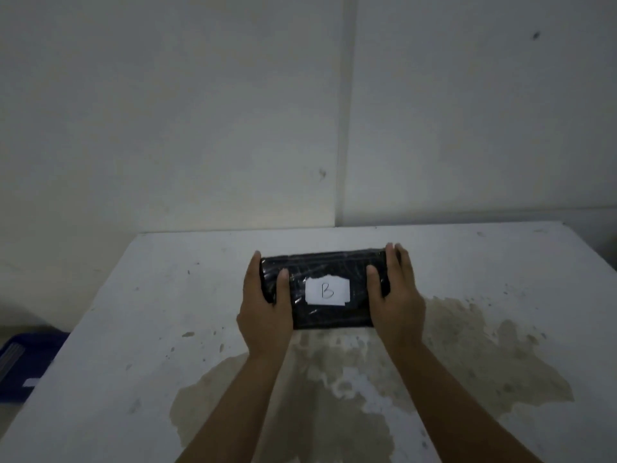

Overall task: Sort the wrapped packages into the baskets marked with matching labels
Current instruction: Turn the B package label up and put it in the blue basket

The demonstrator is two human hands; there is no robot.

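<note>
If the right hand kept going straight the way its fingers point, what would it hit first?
Nothing nearby, as far as the picture shows. The right hand, gripping the black plastic-wrapped package at its end, points across the stained white table. Past bare tabletop it would probably reach the pale wall; depth is unclear.

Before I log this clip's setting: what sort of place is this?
Probably a plain back room or storeroom: bare white walls, a stained white table, and a blue basket beside it. Both hands grip a black package labelled B.
</note>
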